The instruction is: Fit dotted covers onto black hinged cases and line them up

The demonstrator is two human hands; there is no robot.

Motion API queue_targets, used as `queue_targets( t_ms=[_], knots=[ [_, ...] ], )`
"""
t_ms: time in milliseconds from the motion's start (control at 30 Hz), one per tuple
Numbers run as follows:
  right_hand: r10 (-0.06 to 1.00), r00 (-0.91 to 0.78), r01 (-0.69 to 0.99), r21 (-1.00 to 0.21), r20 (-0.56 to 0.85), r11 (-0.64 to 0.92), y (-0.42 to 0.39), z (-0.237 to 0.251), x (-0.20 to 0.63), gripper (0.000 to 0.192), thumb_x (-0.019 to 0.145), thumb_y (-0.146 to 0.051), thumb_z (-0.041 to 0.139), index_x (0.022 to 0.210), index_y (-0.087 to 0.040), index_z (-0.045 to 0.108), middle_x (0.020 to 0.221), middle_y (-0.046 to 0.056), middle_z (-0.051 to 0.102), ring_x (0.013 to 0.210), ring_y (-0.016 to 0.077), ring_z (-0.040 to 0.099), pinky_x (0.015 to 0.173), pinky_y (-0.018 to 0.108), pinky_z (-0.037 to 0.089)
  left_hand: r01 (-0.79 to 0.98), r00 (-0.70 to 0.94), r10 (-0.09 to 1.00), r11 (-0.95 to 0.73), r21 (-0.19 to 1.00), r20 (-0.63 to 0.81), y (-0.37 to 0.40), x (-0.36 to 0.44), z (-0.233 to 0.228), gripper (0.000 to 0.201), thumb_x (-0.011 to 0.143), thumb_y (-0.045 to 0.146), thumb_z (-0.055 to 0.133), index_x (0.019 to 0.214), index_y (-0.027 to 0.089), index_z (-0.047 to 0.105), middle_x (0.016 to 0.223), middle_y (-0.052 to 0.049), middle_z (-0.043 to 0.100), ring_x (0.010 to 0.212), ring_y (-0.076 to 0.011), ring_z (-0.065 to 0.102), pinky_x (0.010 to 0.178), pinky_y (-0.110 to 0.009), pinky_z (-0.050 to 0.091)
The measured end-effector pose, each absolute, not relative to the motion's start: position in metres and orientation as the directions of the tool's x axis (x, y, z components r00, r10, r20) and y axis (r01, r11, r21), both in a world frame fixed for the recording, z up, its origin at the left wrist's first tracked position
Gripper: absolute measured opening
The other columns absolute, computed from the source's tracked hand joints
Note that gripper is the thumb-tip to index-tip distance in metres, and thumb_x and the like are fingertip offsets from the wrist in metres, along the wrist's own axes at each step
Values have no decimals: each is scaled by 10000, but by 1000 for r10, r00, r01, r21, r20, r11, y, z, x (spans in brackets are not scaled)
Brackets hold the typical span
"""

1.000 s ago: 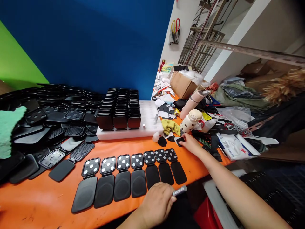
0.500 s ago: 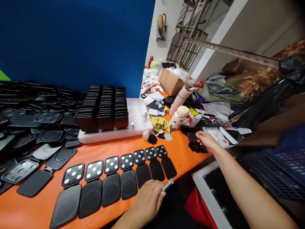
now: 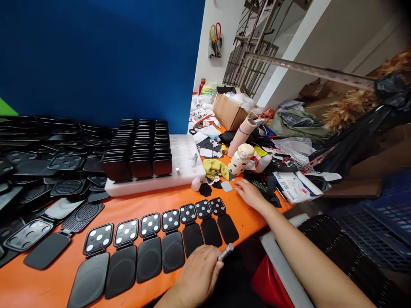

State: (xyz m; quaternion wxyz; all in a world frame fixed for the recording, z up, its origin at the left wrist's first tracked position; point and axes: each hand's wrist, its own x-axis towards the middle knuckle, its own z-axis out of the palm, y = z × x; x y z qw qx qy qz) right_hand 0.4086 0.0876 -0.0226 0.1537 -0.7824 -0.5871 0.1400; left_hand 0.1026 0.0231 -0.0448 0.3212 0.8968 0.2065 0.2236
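Observation:
My left hand [image 3: 199, 273] rests at the near edge of the orange table [image 3: 128, 205], closed around a small silver metal rod [image 3: 225, 252]. Just ahead of it lies a row of several open black hinged cases [image 3: 154, 244], their upper halves dotted with white discs. My right hand [image 3: 249, 194] lies on the table to the right of the row, fingers spread, holding nothing, close to a small grey pad [image 3: 226, 186] and black pads [image 3: 205, 189].
A white tray [image 3: 183, 171] carries three stacks of black cases [image 3: 138, 149]. A heap of black case parts [image 3: 41, 158] fills the left. Clutter sits at the right: a yellow cloth [image 3: 215, 168], a cream bottle [image 3: 239, 159], a cardboard box [image 3: 227, 111], papers [image 3: 293, 186].
My right hand went out right to the black clutter, then came back left onto the orange table beside the pads. The view swung right. My left hand kept the rod.

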Motion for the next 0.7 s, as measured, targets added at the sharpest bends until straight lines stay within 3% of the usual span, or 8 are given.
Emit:
queue_targets(
  t_ms=[100,233,400,533,700],
  knots=[
    [988,118,902,-406,-103,-150,117,-28,396,370,760,-233,601,1129,-260,582,1168,39,546,984,177,552,861,244,388,235,815,519,-704,670,258,22,103,-44,158,892,197,345,909,196,503,821,-45,605,755,-195,565,718,-348,493],
    [985,53,927,-360,-162,-109,134,-24,400,295,656,-250,698,927,-168,617,967,55,583,822,180,559,738,281,418,238,815,522,-698,676,252,22,102,-43,149,891,200,344,899,193,493,818,-46,599,739,-194,550,705,-347,486],
    [991,45,945,-317,-124,-82,119,-11,399,99,767,-273,584,810,-189,557,846,25,574,758,169,533,647,254,375,234,812,526,-690,685,253,21,102,-45,151,896,200,335,902,191,485,817,-47,592,735,-193,538,712,-349,478],
    [989,16,944,-323,-150,-64,105,-10,392,182,712,-325,666,790,-209,549,849,7,589,730,155,541,621,239,376,238,817,521,-695,678,247,20,102,-47,129,892,200,350,902,197,478,823,-42,590,742,-192,532,709,-341,475],
    [989,80,946,-302,-126,-115,120,-11,398,159,865,-305,508,809,-167,563,830,23,588,764,155,549,709,305,424,247,823,522,-682,688,223,21,103,-47,130,887,190,356,898,198,485,817,-39,591,740,-194,536,706,-344,475]
  ],
)
